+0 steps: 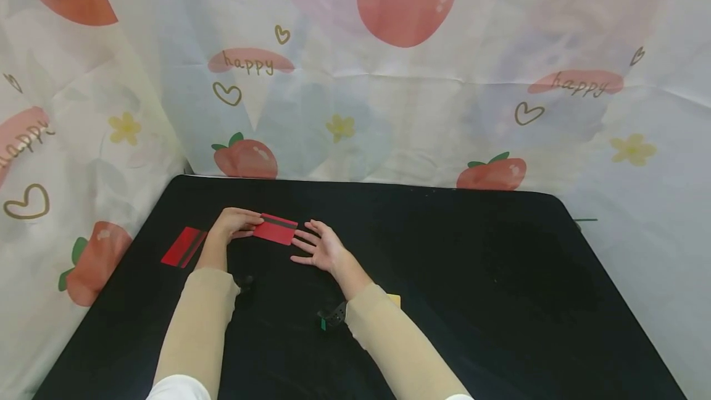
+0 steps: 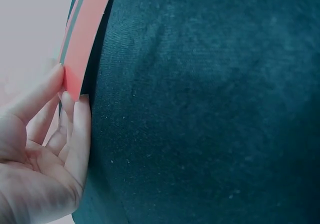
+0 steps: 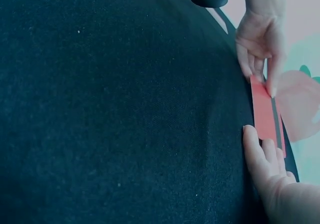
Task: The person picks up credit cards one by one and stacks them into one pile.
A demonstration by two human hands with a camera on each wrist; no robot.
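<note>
My left hand (image 1: 236, 223) pinches one end of a red card (image 1: 274, 231) between thumb and fingers, and a dark stripe runs along the card. In the left wrist view the card (image 2: 85, 38) rises from between the thumb and fingers. At the card's other end is my right hand (image 1: 324, 249), its fingers extended and spread. The right wrist view has those fingertips at the card's near end (image 3: 265, 114); whether they touch it I cannot tell. A second red card (image 1: 182, 247), also dark-striped, lies left of my left wrist.
A black-covered table (image 1: 472, 289) spreads below both hands. The yellow edge of some object (image 1: 395, 300) shows beside my right sleeve, the remainder hidden. A patterned curtain (image 1: 389, 128) hangs behind the table and along its left side.
</note>
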